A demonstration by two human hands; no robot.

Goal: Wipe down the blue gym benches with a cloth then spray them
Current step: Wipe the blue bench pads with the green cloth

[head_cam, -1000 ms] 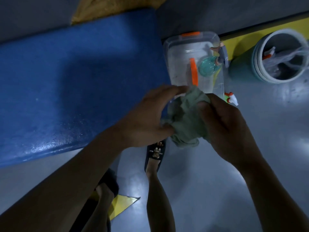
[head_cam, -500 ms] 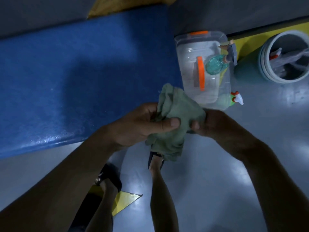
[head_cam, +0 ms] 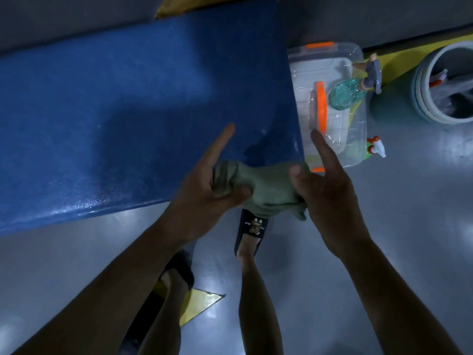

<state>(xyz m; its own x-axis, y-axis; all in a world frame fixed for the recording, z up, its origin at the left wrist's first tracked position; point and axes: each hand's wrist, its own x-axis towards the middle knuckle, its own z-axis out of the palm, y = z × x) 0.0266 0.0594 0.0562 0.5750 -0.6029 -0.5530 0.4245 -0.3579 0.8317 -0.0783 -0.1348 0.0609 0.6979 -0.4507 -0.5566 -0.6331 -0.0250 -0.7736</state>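
Note:
A long blue gym bench [head_cam: 115,106] fills the upper left, its near edge glistening wet. A bunched green cloth [head_cam: 263,188] is stretched between both hands just off the bench's right front corner. My left hand [head_cam: 212,190] grips the cloth's left end with thumb and lower fingers, index finger pointing up over the bench. My right hand [head_cam: 325,185] grips the right end, index finger also extended. A teal spray bottle [head_cam: 345,94] lies on the clear box, and a green spray bottle with a white nozzle [head_cam: 371,149] shows at the box's right side.
A clear plastic box with orange latches [head_cam: 330,73] stands on the grey floor at the bench's right end. A round bin [head_cam: 422,98] holding items is at the far right. My two feet in dark sandals [head_cam: 252,226] stand below the cloth. Yellow floor markings run behind.
The cloth has gone from a bunch held upright to a roll stretched sideways between the hands. Both index fingers have straightened. The view has shifted so the bench corner lies under the hands.

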